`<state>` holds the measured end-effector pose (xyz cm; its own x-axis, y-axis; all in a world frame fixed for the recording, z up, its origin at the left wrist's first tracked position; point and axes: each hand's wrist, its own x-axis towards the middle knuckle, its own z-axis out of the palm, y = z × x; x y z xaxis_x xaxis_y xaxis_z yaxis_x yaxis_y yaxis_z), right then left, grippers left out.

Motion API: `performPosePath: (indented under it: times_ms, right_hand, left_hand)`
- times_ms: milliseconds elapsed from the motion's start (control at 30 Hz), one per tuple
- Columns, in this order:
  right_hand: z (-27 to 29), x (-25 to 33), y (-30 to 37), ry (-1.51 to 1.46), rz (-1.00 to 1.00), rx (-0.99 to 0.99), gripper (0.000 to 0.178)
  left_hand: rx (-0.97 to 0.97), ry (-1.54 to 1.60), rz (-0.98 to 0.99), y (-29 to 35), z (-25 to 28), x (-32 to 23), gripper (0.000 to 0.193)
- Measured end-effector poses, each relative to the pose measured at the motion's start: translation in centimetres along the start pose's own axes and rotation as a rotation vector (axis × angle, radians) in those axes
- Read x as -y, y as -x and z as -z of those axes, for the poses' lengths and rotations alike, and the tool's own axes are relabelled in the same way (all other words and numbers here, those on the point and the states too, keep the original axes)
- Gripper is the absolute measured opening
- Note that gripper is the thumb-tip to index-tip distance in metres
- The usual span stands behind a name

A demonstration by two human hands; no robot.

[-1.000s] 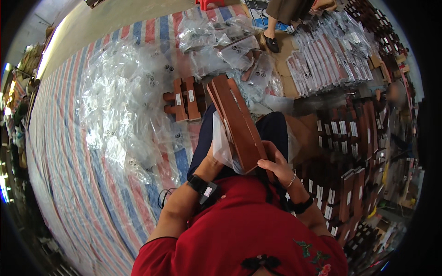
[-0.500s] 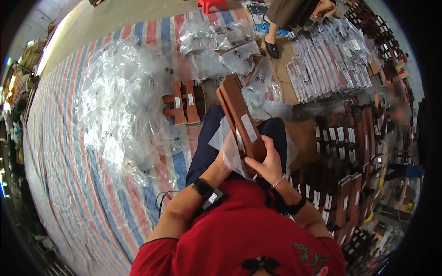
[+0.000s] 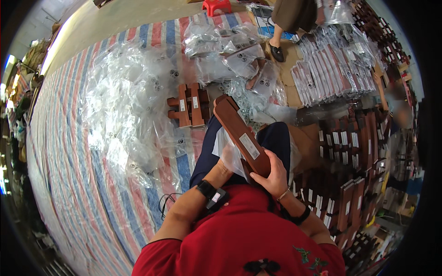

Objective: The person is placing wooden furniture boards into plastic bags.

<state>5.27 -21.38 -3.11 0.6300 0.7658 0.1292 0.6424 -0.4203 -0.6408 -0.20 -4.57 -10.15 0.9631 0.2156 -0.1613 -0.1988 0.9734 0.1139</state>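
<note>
Above my lap I hold a stack of reddish-brown wooden pieces [image 3: 232, 127], tilted with the far end to the left; a white label is on the top face. My right hand [image 3: 273, 176] grips the near end, thumb on the near side and fingers along the right edge. My left hand [image 3: 224, 166] is closed at the left underside of the stack, its fingers mostly hidden behind a translucent white sheet [image 3: 237, 164]. Past my left knee, several notched brown wooden pieces [image 3: 188, 106] with white labels lie together on the striped sheet.
A large heap of clear plastic bags [image 3: 126, 110] covers the striped sheet [image 3: 69, 152] on the left. Bagged wooden pieces [image 3: 329, 73] lie in rows at the far right, near another person's shoe [image 3: 276, 53]. Unbagged labelled pieces [image 3: 340, 142] line my right. A red stool [image 3: 216, 6] stands far ahead.
The far end of the held wooden stack has dropped toward me and swung slightly left, and its label faces up more. Both hands keep their places on it. The view has shifted slightly.
</note>
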Motion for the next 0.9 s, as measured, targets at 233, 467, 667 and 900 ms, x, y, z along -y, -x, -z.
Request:
performPosePath:
  times_ms: [233,467,667,900]
  right_hand:
    - [-0.1,0.7,-0.4,-0.131,-0.180,0.032,0.074]
    - [1.5,-0.6,-0.6,-0.587,-0.245,-0.032,0.064]
    - [3.7,1.8,-0.6,-1.195,-0.333,0.271,0.061]
    - [1.4,-0.3,-3.0,-1.104,-0.320,0.347,0.068]
  left_hand:
    - [-0.003,0.007,0.002,-0.1,-1.0,0.2,0.048]
    - [-0.083,-0.135,-0.008,-0.2,1.6,0.5,0.033]
    - [-0.282,-0.032,0.108,-1.9,2.9,1.0,0.035]
    - [-0.168,0.058,0.250,-1.2,-1.5,0.3,0.033]
